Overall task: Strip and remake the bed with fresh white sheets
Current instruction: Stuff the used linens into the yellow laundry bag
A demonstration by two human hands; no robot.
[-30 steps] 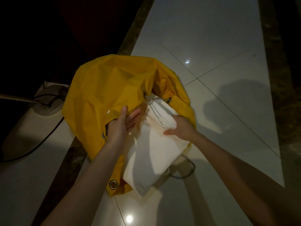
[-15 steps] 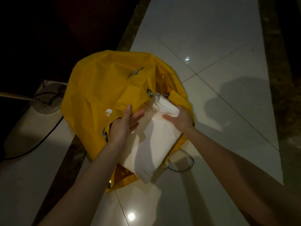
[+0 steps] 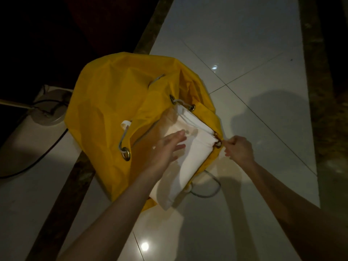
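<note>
**Guide:** On the pale tiled floor [image 3: 254, 44], take the yellow drawstring bag [image 3: 113, 95] as your landmark. The folded white sheet [image 3: 188, 159] lies half in the mouth at the bag's near right side, its lower corner hanging out over the tile.

**Operator:** And my hands?

**Guide:** Your left hand [image 3: 166, 147] lies flat on the sheet, fingers straight, gripping nothing. Your right hand [image 3: 238, 148] sits just right of the bag's rim, fingers curled tight by the brass eyelet [image 3: 218, 143]; it looks to be pinching the rim or cord there, though I can't make out which.

**Operator:** How should I get the sheet out cleanly?

**Guide:** I'd judge that you should pull the rim outward with the right hand to widen the mouth, then slide the left hand under the fold and draw the sheet toward you in one piece. Mind the white cord [image 3: 180, 102] at the far side of the mouth; it could snag.
</note>
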